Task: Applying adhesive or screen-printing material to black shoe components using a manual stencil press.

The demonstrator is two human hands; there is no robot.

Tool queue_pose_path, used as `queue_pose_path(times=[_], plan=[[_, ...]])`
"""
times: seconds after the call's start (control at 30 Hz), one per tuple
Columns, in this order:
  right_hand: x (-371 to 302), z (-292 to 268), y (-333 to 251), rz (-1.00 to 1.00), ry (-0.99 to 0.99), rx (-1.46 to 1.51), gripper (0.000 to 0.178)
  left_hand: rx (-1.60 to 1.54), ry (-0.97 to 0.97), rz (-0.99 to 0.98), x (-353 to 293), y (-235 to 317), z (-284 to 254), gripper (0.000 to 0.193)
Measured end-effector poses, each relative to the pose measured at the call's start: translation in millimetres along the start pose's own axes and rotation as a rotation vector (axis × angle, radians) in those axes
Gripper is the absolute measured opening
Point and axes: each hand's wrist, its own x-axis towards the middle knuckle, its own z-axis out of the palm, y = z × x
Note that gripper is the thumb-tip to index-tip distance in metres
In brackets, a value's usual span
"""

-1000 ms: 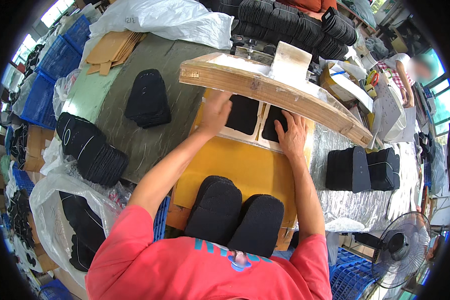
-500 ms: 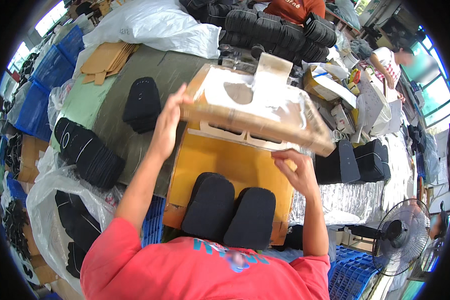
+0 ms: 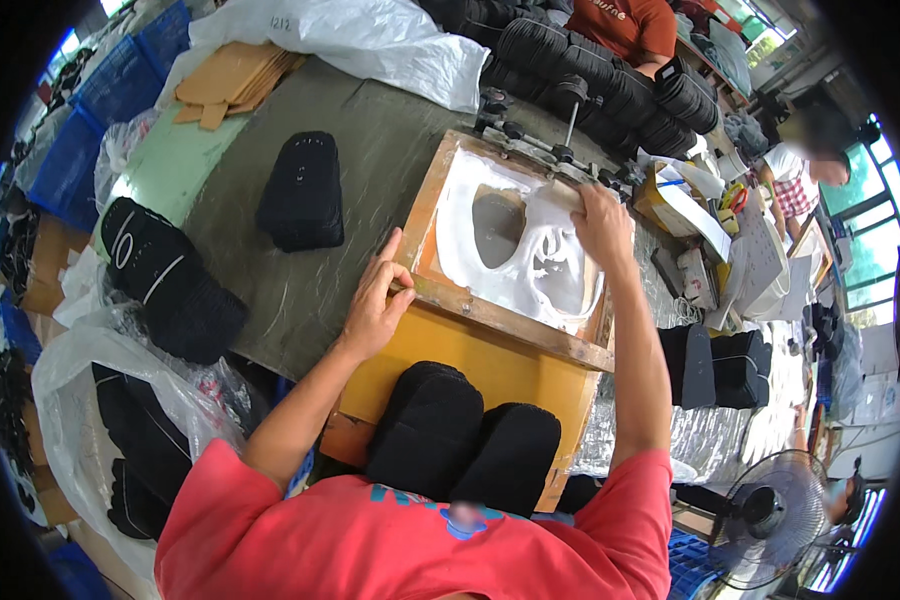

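Note:
A wooden-edged screen printing frame (image 3: 510,326) lies lowered over a yellow board (image 3: 420,335), with thick white paste (image 3: 457,235) smeared around a bare oval patch on its mesh. My left hand (image 3: 375,305) is at the frame's near left corner, fingers curled against the wood and index finger stretched along the side. Inside the far right part of the frame, my right hand (image 3: 604,228) grips a pale squeegee (image 3: 554,203) standing in the paste; its lower edge is hidden. Two stacks of black fabric pads (image 3: 425,425) sit on the board's near end, close to my chest.
Black pad stacks stand on the table at left (image 3: 303,190) and right (image 3: 740,365). Hinge clamps (image 3: 540,150) hold the frame's far side. Cardboard pieces (image 3: 232,85), a plastic bag (image 3: 80,370) and a fan (image 3: 765,510) are around. Co-workers (image 3: 625,30) are at the far side.
The frame has come down from a tilted, raised position onto the board. My right hand has moved from below the frame up to the squeegee and closed on it. My left hand came down with the frame.

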Motion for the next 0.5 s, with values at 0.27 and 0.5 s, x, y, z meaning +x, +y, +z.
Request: queue_pose_path(times=[0.27,0.5], plan=[[-34.0,-10.3,-102.0,0.011,-0.088,0.248,0.019,0.072,0.029,0.036,-6.6,-6.0,-9.0,0.009],[6.9,33.4,-93.3,-0.065,0.168,0.104,0.015,0.008,0.016,0.052,-3.2,-1.9,-0.8,0.012]])
